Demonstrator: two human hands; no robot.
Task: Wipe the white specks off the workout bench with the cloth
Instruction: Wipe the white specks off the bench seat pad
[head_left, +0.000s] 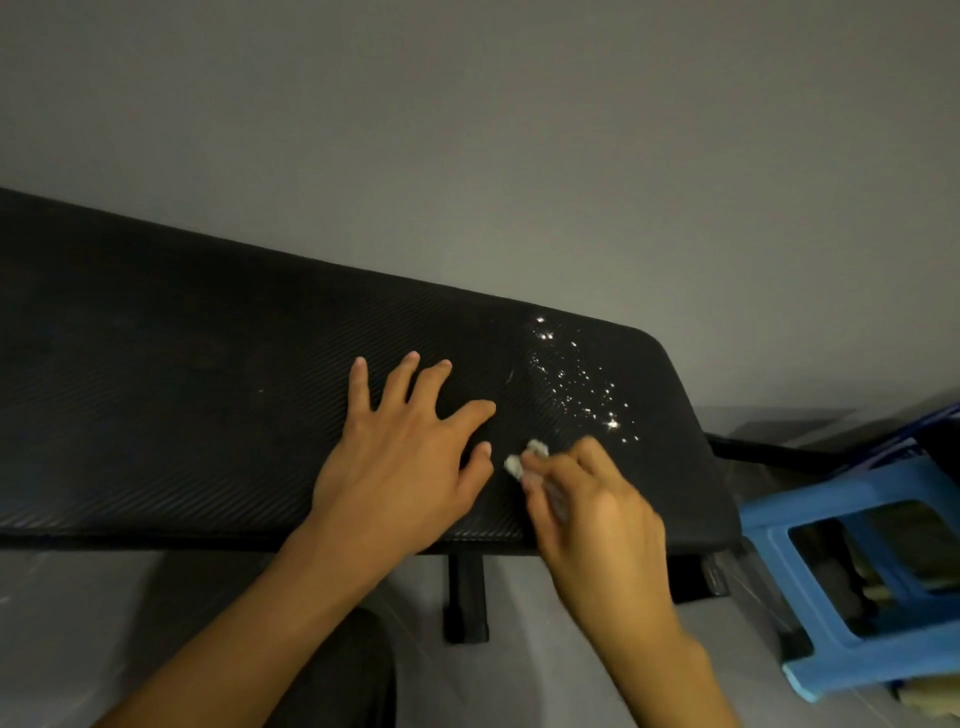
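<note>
A plain grey wall (519, 130) rises behind a blue stool (769, 551); pale grey floor (535, 623) spreads left of the stool; the light is dim.

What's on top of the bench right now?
White specks scattered near the bench's right end; left hand flat beside them; right hand pinching the cloth. Anything under the hands is hidden.

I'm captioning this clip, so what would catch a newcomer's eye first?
The white specks glitter on the right end of the black workout bench. Below them the right hand pinches a small cloth, while the left hand rests spread on the bench. A blue plastic stool stands at far right.
</note>
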